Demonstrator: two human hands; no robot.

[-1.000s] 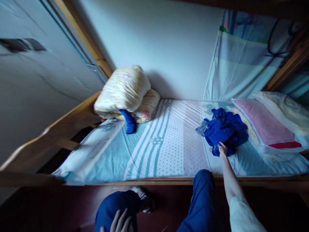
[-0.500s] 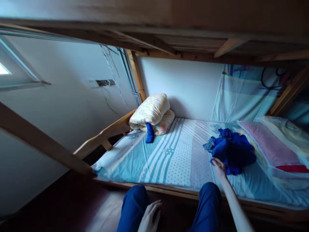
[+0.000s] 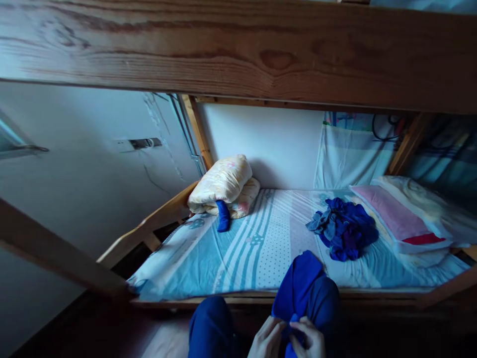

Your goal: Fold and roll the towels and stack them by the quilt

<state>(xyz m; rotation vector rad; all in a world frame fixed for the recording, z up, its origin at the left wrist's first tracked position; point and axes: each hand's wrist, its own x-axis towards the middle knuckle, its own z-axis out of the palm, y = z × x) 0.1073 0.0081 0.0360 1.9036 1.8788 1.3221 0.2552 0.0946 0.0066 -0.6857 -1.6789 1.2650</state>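
I sit in front of a lower bunk bed with a striped and dotted sheet. Both hands meet at the bottom of the view over my right knee. My left hand and my right hand each pinch the near end of a blue garment. The garment drapes from my hands over the knee and onto the bed's front edge. A crumpled pile of blue clothes lies on the mattress to the right, apart from my hands.
A folded yellow quilt sits at the bed's far left with a blue item sticking out under it. Pink and white pillows lie at the right. The upper bunk's wooden rail spans the top; a wooden beam crosses at left.
My right hand left the blue pile and came back to my lap with a blue garment. My left hand rose from my knee and took hold of it too. The camera tilted up.
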